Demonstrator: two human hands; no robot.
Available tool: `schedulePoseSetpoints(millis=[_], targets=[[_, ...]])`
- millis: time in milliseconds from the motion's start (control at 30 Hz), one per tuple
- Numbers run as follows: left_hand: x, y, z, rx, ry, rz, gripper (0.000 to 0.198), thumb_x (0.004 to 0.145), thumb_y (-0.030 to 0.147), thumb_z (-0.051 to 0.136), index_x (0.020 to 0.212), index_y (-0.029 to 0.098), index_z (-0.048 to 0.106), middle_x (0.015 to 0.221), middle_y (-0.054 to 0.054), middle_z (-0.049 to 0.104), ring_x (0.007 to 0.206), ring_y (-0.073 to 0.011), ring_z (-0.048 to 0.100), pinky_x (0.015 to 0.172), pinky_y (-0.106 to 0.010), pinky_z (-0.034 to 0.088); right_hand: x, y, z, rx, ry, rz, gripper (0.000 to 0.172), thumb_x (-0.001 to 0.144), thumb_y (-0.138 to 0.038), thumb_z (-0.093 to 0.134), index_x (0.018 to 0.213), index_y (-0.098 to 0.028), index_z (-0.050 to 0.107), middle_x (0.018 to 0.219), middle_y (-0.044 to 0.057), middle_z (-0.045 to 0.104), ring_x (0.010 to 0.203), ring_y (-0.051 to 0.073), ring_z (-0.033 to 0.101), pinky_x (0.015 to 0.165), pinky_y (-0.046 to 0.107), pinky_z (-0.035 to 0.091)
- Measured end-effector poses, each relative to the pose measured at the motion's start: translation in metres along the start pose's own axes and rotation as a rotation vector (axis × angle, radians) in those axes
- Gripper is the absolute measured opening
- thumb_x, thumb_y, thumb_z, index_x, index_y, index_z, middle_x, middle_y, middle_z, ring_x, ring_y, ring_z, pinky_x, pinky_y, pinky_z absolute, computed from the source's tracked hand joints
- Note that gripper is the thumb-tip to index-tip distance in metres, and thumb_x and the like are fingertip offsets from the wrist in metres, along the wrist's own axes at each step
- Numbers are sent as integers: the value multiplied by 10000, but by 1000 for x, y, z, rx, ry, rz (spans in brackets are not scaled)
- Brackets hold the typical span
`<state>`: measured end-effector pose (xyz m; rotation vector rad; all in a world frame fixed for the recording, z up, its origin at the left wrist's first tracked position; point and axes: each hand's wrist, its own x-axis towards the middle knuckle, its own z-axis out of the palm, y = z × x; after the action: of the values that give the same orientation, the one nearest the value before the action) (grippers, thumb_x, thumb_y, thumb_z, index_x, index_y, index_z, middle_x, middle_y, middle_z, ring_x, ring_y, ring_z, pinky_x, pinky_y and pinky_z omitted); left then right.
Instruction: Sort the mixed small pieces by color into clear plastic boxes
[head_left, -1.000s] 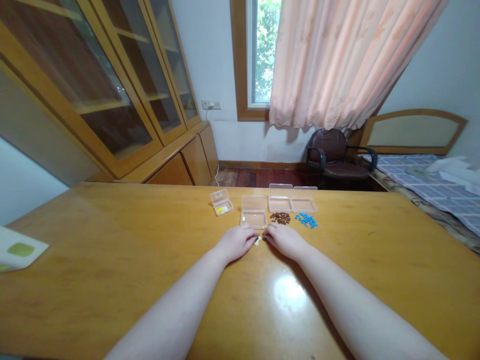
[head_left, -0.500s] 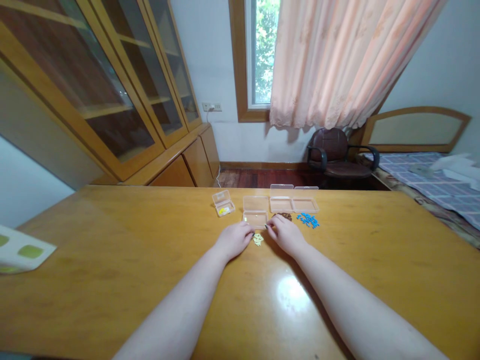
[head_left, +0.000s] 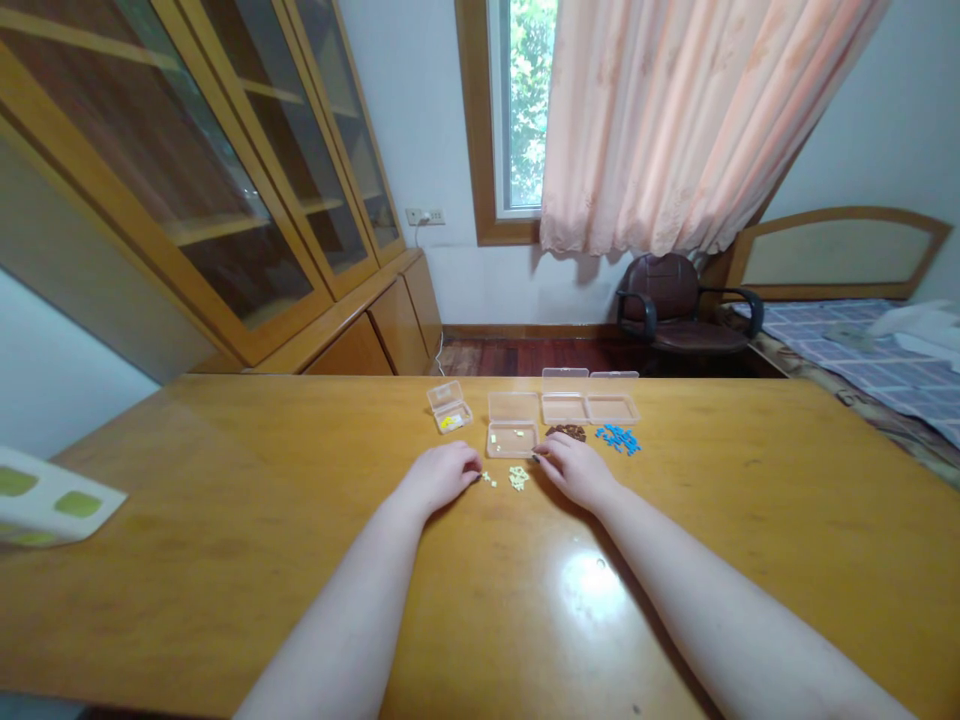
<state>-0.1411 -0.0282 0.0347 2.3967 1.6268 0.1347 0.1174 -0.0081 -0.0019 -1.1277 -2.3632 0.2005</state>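
My left hand (head_left: 439, 474) rests on the wooden table (head_left: 225, 520) with its fingers curled, fingertips beside a few pale yellow pieces (head_left: 489, 480). My right hand (head_left: 574, 468) lies knuckles up with fingers pinched together near the front corner of an open clear plastic box (head_left: 511, 438) that holds a few pale pieces. A small heap of pale yellow pieces (head_left: 517, 478) lies between the two hands. What the fingers hold, if anything, is too small to see.
A small clear box with yellow pieces (head_left: 449, 408) stands to the left. Two more open clear boxes (head_left: 589, 408) sit behind a pile of brown pieces (head_left: 566, 432) and blue pieces (head_left: 619, 438). A white sheet (head_left: 45, 495) lies at the table's left edge. Beyond the table are a chair (head_left: 679, 300) and cabinet.
My left hand has drawn back to the left, away from the box, uncovering the pale yellow pieces. My right hand stayed near the box's front corner.
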Motion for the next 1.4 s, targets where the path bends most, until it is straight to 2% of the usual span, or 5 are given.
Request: schedulePoseSetpoints(millis=[500,833,1000,1200,1400], targets=[[10,14,16,-16,9,26,173,886,260,456,895,203,619,923,-57,649,814,-188,612,723,-276,451,-2,-2,0,50,-225,-94,169,889,-300,547,963,-220,677,926,45,639,847,145,598,748,239,448],[26,21,23,-125,305,-67,201,904,229,435,977,184,617,1000,-63,633,942,-184,584,834,-298,461,2,-12,0,-88,-242,-132,205,914,-302,519,902,-226,709,842,34,648,784,143,598,686,238,424],[17,17,16,-82,284,-12,251,902,238,434,1068,200,618,1072,-65,629,991,-181,580,883,-298,450,2,-15,-4,-129,-252,-127,211,912,-267,507,886,-225,712,828,30,650,755,141,597,659,240,417],[3,21,6,69,92,88,204,891,271,463,930,233,660,940,-42,639,857,-171,599,758,-269,455,1,-14,-4,-158,-241,-147,196,897,-234,511,856,-202,700,821,39,646,756,145,586,667,238,418],[9,28,10,112,50,79,197,887,252,462,911,232,656,942,-43,645,833,-179,613,736,-272,455,1,-6,1,-125,11,-65,240,921,-267,469,875,-184,690,813,56,633,739,148,570,685,248,429]])
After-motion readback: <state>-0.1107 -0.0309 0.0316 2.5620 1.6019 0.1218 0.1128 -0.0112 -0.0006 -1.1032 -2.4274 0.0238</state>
